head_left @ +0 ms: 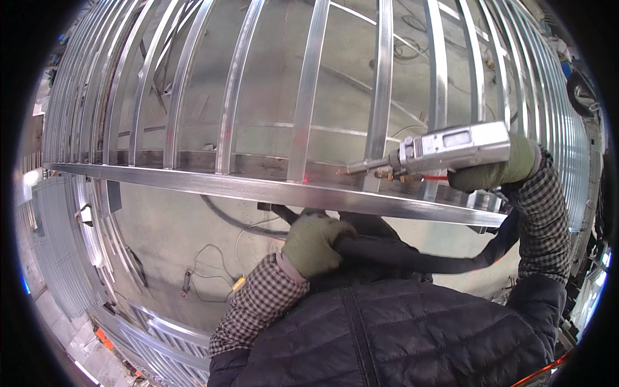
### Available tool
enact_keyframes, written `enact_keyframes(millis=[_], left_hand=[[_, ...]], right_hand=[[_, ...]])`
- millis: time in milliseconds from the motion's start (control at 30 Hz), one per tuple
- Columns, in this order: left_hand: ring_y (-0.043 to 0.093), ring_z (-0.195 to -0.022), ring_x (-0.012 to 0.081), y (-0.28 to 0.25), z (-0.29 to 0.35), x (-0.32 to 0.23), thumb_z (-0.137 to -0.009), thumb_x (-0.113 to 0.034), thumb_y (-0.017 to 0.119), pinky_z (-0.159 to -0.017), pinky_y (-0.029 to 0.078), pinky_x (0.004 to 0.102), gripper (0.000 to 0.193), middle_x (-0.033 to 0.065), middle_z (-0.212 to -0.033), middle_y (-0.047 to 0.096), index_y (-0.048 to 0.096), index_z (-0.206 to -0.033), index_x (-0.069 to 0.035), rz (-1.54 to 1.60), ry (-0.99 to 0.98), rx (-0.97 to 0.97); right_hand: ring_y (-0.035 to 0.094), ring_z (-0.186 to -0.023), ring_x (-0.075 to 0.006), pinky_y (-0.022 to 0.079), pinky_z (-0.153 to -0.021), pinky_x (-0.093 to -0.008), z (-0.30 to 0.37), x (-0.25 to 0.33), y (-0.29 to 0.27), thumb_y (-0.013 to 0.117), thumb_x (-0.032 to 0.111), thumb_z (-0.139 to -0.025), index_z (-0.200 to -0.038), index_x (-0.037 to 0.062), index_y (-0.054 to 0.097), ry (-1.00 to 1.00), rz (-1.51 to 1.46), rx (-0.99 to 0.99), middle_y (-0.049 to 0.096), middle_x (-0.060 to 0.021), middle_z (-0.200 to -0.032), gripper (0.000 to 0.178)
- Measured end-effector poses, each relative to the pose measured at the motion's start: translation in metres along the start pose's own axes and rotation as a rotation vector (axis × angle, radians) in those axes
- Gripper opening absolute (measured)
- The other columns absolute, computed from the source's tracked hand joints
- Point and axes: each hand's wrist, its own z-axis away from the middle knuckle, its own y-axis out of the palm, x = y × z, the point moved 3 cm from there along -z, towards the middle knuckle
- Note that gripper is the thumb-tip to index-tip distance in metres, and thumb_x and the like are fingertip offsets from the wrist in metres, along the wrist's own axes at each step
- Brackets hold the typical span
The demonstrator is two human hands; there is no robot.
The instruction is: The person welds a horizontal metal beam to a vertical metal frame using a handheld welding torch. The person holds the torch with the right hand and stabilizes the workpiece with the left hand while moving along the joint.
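Observation:
My right hand (500,168), in a green glove, is closed round the rear of a silver handheld laser welding gun (458,145). Its narrow nozzle points left, just above a shiny metal rail (258,191). A small red light spot shows on the rail where an upright bar (309,97) meets it. My left hand (313,244), gloved the same way, is wrapped round a thick black hose (419,256) in front of my body. That hose curves up to the right toward the gun. The left fingertips are partly hidden.
Several parallel metal bars (235,90) run away from the rail, forming a wide frame. A thin cable with a yellow piece (238,284) lies on the floor at left. Stacked metal lengths (58,238) stand at far left, with more bars (161,345) at lower left.

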Motion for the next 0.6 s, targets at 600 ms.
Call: enact_keyframes(millis=[600], left_hand=[[0.074,-0.110,0.0334,0.057,-0.055,-0.063,-0.074,-0.025,0.082,-0.099,0.056,0.0478,0.042,0.0084,-0.112,0.080,0.080,-0.116,-0.020,0.103,-0.051,0.197]], right_hand=[[0.076,-0.114,-0.0276,0.060,-0.099,-0.0366,-0.003,-0.047,-0.008,0.085,0.028,-0.098,-0.149,0.0039,0.067,-0.200,-0.073,0.266,0.076,-0.0178,-0.135,0.060]])
